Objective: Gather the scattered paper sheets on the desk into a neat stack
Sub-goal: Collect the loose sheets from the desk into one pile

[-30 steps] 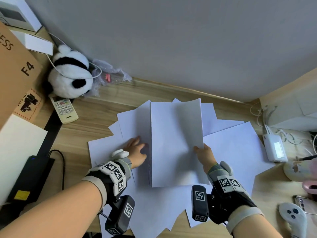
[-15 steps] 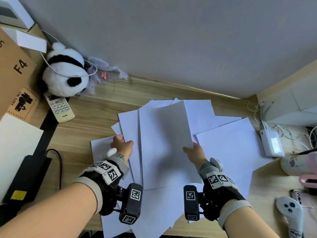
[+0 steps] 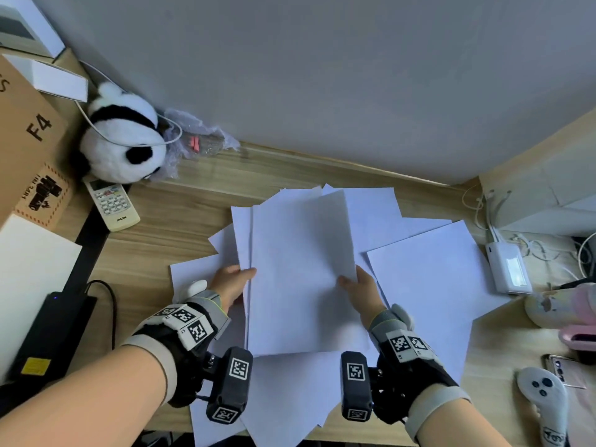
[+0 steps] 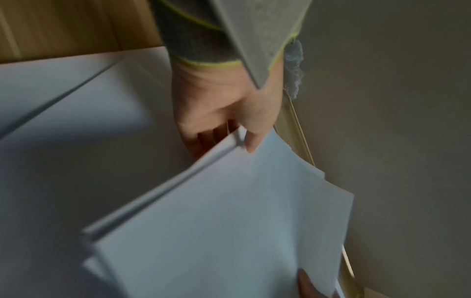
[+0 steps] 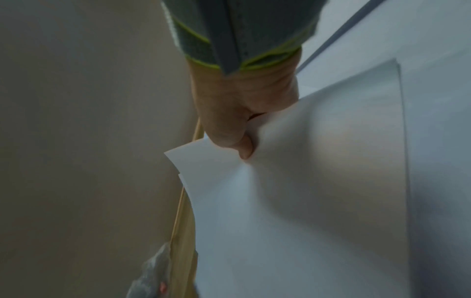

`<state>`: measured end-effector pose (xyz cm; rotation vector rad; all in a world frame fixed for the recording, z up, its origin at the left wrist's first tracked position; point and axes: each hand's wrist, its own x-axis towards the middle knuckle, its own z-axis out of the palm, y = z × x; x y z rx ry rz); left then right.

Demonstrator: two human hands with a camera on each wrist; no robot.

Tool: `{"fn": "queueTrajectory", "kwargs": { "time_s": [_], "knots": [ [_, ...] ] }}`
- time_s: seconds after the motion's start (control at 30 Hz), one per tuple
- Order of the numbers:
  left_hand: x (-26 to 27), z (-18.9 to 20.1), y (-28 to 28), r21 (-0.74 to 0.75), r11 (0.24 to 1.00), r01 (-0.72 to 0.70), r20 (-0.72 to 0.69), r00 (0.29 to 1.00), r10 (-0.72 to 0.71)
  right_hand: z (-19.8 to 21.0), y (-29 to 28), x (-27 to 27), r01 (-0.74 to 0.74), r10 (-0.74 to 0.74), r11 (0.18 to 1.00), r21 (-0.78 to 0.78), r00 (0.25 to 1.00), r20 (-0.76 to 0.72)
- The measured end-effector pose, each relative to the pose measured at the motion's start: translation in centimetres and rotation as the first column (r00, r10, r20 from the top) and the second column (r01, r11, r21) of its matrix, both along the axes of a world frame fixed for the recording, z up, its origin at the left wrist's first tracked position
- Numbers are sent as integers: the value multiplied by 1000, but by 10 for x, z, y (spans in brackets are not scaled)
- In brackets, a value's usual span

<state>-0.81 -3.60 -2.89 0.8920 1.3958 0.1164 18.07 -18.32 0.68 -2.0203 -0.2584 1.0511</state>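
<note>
At the far left of the table [image 3: 180,221] a cardboard box [image 3: 22,150] stands beside a plush panda [image 3: 121,140] with a white cable looped over it, and a white remote control [image 3: 111,203] lies just in front of the panda. Behind the panda, against the wall, sits a crumpled clear plastic bag [image 3: 196,140]. The left hand [image 3: 230,285] holds the left edge of a bundle of paper sheets [image 3: 300,272]; its grip is a pinch, thumb on top of the bundle and fingers [image 4: 203,139] curled beneath it, as the left wrist view shows. The bundle sits in the middle of the table, its edges not yet squared, with a few sheets fanning out at the far end. The right hand [image 3: 361,288] holds the bundle's right edge, its thumb [image 5: 244,149] pressing on top and the paper bending around it; the fingers are hidden under the sheets. More loose sheets [image 3: 429,272] lie spread flat on the table under and around the bundle, reaching to the near edge and out to the right. Further right, a white power bank [image 3: 508,269] with cables lies near the wall, and a grey game controller [image 3: 545,401] rests at the near right corner.
</note>
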Motion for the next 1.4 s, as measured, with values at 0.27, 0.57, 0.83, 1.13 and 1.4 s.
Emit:
{"fn": "queueTrajectory", "kwargs": {
  "time_s": [0.27,0.57,0.83,1.13,1.4],
  "knots": [
    [2,0,17,53,989,-136,-18,990,137,1,-39,42,411,-405,912,-17,905,130],
    [37,12,2,233,963,135,-111,988,-111,-29,-76,39,422,-404,880,-219,906,123],
    [39,17,17,157,842,516,-477,786,-393,-19,-77,38,359,-357,923,-143,933,40],
    [20,15,23,208,844,495,-391,832,-393,4,-74,47,-94,87,991,-99,994,-70],
    [6,36,35,191,909,370,-126,928,-351,12,-59,35,-418,394,893,-165,905,-164]
  ]
}}
